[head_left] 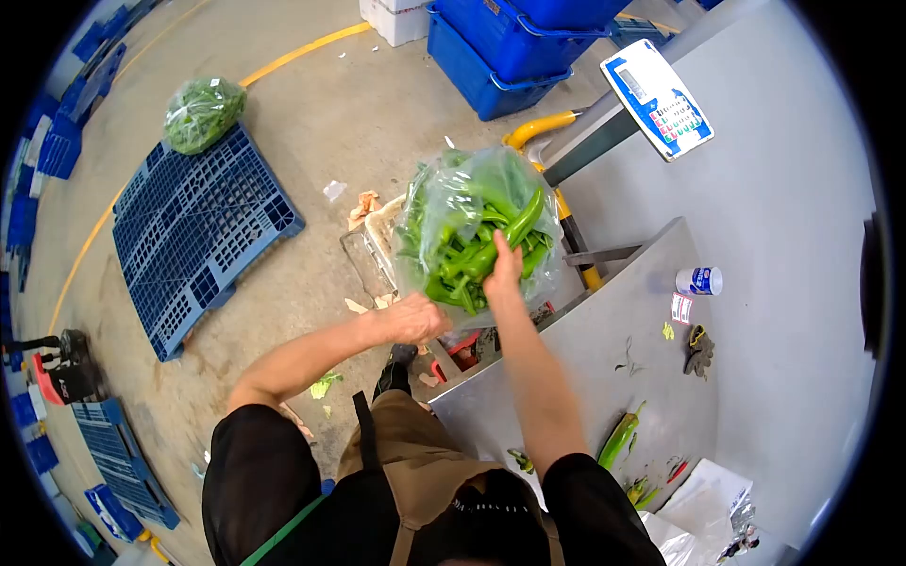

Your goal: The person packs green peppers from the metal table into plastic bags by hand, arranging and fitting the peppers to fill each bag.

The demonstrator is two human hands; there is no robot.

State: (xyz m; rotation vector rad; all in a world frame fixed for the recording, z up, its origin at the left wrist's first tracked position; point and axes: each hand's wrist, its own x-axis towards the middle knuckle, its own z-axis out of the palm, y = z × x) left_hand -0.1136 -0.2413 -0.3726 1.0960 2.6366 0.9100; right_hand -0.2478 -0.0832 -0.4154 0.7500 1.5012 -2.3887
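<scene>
A clear plastic bag (pixel 436 203) full of long green peppers (pixel 462 259) stands open on a platform beside the scale post. My left hand (pixel 415 319) is closed on the bag's near rim, at its lower left. Inside the bag's opening, my right hand (pixel 505 269) has its fingers wrapped round a large green pepper (pixel 525 219) lying over the others. Part of the right hand's fingers is hidden behind the pepper. The scale display (pixel 658 99) is mounted to the upper right of the bag.
A metal table (pixel 566 377) at the right bears a loose green pepper (pixel 619 440), a glove (pixel 698 352), a cup (pixel 699 280) and plastic bags (pixel 703 509). Blue crates (pixel 500 57) stand ahead. At the left, a blue pallet (pixel 203 231) bears a bag of greens (pixel 203 115).
</scene>
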